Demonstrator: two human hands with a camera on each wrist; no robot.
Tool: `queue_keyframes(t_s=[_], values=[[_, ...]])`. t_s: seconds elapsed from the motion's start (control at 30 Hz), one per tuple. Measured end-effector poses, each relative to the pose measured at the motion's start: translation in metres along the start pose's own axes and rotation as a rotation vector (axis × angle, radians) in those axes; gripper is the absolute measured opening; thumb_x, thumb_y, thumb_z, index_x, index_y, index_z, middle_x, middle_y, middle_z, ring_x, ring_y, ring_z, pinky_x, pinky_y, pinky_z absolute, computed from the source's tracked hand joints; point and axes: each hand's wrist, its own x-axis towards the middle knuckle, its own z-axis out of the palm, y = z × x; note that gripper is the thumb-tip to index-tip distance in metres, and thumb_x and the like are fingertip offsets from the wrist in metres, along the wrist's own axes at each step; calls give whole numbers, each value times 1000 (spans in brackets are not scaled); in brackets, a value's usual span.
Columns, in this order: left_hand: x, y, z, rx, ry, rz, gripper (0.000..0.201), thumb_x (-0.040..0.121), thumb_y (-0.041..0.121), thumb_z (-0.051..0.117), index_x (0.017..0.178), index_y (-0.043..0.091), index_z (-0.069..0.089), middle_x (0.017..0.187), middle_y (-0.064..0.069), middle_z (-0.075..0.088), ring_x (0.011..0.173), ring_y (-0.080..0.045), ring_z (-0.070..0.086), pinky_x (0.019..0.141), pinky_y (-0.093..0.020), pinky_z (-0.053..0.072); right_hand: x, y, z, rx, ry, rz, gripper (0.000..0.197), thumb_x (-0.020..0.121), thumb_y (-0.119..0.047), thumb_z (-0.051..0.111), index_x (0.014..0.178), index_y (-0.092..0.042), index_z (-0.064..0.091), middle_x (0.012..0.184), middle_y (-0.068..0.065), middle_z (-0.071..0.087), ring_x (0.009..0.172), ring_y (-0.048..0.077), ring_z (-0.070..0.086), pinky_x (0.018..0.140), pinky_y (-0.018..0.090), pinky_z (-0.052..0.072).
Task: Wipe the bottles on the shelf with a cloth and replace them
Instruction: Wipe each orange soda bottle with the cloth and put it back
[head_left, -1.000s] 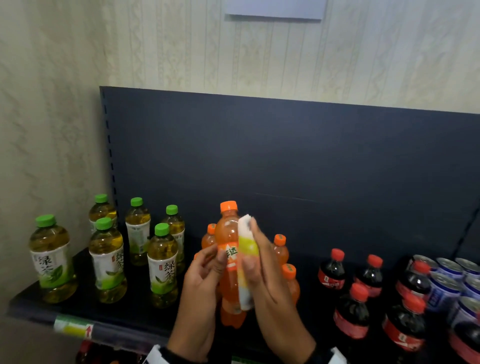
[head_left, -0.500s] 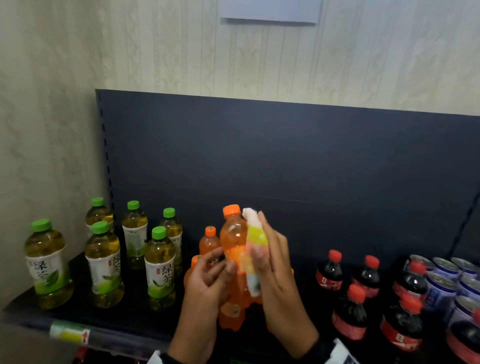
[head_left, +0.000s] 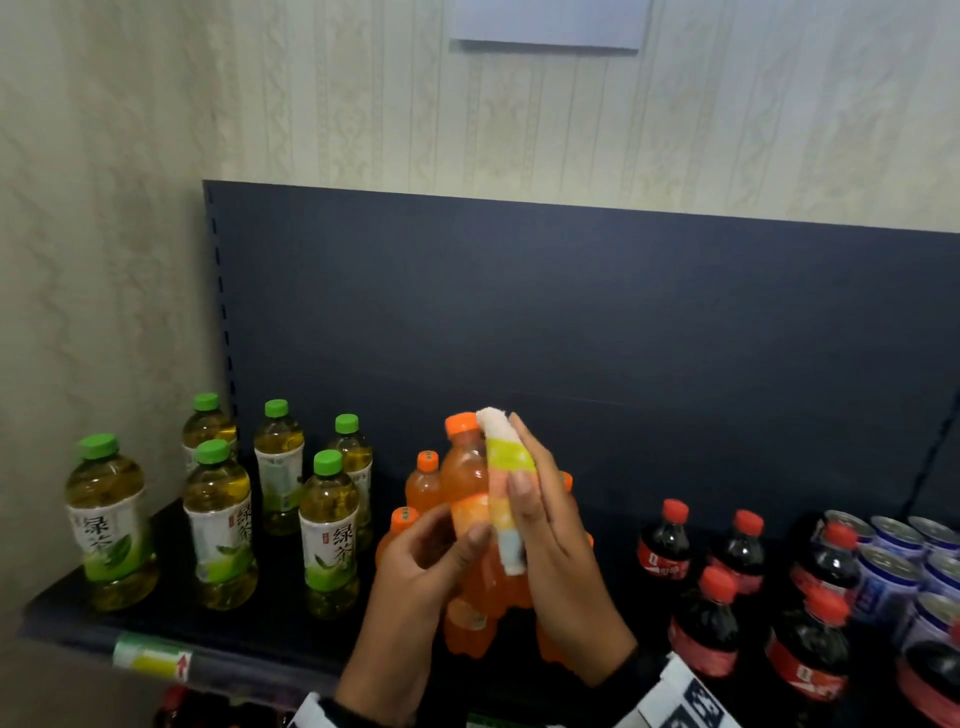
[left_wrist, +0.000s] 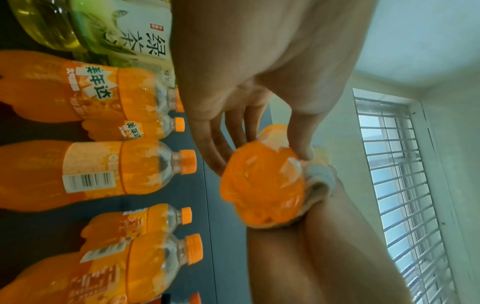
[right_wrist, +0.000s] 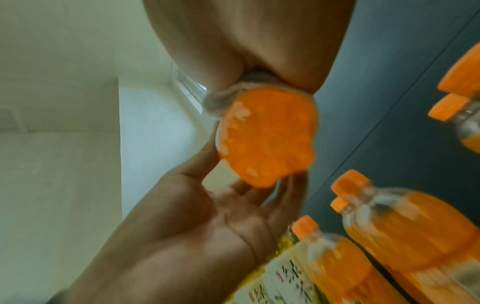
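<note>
An orange soda bottle with an orange cap is held upright just above the dark shelf. My left hand grips its middle from the left, thumb across the front. My right hand holds a striped pastel cloth wrapped against the bottle's right side, thumb pressing on it. The cloth's top end reaches the cap. From the left wrist view the bottle's base shows between my left fingers and the cloth. The right wrist view shows the base and cloth too.
Several green tea bottles stand at the shelf's left. More orange bottles stand right behind my hands. Cola bottles and cans fill the right. A dark back panel rises behind.
My right hand has slid the cloth up the bottle until its top end reaches the cap. My left thumb has shifted across the front of the bottle. The bottle stays held above the shelf.
</note>
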Motion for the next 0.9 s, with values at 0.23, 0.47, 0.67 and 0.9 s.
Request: queue_keyframes(t_s=[0.23,0.47,0.67,0.9], values=[[0,10,-2,-128,22,-17,53,79,36,84,129,31,66,125,-5,75,115,-24,73,88,-37,60,-15,14,4,66,-10,151,43,107,-47,42,149,-53,49,137,-16,68,128,7,67,100,26,58],[0,2,10,12,-22,14,39,77,45,77,109,23,79,112,-10,80,106,-27,76,77,-26,62,9,6,2,-9,-8,15,44,112,-43,39,156,-45,45,154,-17,56,143,7,54,119,35,46],[5,22,-3,11,24,145,34,76,37,82,108,27,78,113,-7,79,107,-23,76,87,-33,63,-18,28,-4,109,30,274,32,105,-50,45,121,-55,72,121,-13,79,113,5,74,91,24,62],[35,34,21,271,-1,328,73,70,23,90,132,30,51,119,1,73,111,-14,72,92,-34,59,28,5,-25,336,245,433,41,107,-39,55,134,-9,66,134,27,69,125,43,69,109,62,52]])
